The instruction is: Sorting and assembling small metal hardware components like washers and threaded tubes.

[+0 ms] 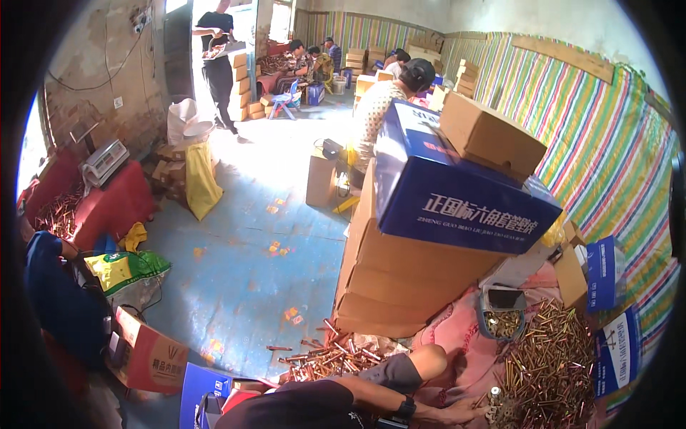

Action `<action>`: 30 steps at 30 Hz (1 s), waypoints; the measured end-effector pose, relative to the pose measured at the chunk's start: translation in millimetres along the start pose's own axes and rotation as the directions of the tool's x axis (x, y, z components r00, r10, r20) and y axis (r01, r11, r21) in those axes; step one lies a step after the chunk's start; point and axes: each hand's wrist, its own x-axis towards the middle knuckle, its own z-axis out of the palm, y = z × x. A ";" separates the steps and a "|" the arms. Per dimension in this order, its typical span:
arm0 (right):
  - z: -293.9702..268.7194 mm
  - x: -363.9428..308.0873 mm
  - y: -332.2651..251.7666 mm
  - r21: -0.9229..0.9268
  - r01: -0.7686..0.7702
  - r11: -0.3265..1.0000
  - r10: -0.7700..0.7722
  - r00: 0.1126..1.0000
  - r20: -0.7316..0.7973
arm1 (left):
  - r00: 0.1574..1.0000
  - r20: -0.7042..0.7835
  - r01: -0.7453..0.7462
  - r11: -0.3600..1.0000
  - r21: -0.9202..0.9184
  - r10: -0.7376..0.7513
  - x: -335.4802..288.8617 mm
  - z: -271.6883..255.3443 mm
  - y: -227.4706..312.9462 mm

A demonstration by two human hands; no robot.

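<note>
Lower centre of the frame: loose metal bolts (336, 357), left of the left hand (457, 412), whose fingers are partly extended, grip cannot be told. Lower right: small metal pieces (506, 411) at that hand's fingertips, then a broad heap of bronze-toned bolts (554, 357) just beyond; right hand out of view, state cannot be told.

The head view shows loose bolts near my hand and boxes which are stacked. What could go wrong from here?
The brown carton sits askew on the blue box; if bumped, it might slide off. The bolts lie loose right beside the small metal parts near your hand, so the two might get mixed.
</note>
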 end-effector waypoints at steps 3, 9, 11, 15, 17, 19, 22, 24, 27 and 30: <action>10.0 -16.1 -40.3 0.062 0.047 0.997 -0.054 0.992 0.116 | 1.000 -0.011 0.003 0.999 -0.045 -0.004 -18.2 -16.8 14.8; 16.3 -42.6 -95.5 0.185 0.101 0.978 -0.156 0.937 0.313 | 0.999 -0.036 -0.023 0.996 -0.088 0.019 -45.5 -39.6 31.3; 10.9 -43.4 -109.3 0.230 0.097 0.968 -0.178 0.916 0.360 | 0.999 -0.049 -0.028 0.994 -0.103 0.023 -52.2 -48.3 39.0; 2.2 -44.4 -137.7 0.310 0.109 0.945 -0.261 0.823 0.504 | 0.997 -0.074 -0.042 0.989 -0.142 0.032 -45.8 -75.7 45.1; -4.8 -54.5 -142.6 0.337 0.068 0.939 -0.258 0.786 0.562 | 1.000 -0.003 -0.012 0.996 -0.092 0.012 -65.0 -64.6 68.8; -5.7 -67.8 -154.1 0.343 0.036 0.939 -0.268 0.703 0.659 | 0.997 0.075 0.002 0.996 -0.094 0.005 -92.1 -66.0 103.3; 5.6 -74.9 -181.3 0.331 0.058 0.942 -0.314 0.505 0.804 | 0.994 -0.103 -0.017 0.934 -0.356 -0.021 -87.1 -69.6 95.8; 3.2 -80.8 -181.2 0.322 0.051 0.946 -0.310 0.443 0.841 | 0.995 -0.095 -0.018 0.928 -0.371 -0.018 -99.1 -73.3 86.2; -5.2 -85.5 -181.6 0.303 0.042 0.952 -0.292 0.420 0.859 | 0.985 0.122 -0.110 0.991 -0.075 0.119 -97.0 -83.7 62.9; -3.0 -85.5 -192.1 0.292 0.066 0.954 -0.295 0.373 0.880 | 0.998 0.027 0.057 0.998 -0.029 -0.056 -106.4 -80.0 55.8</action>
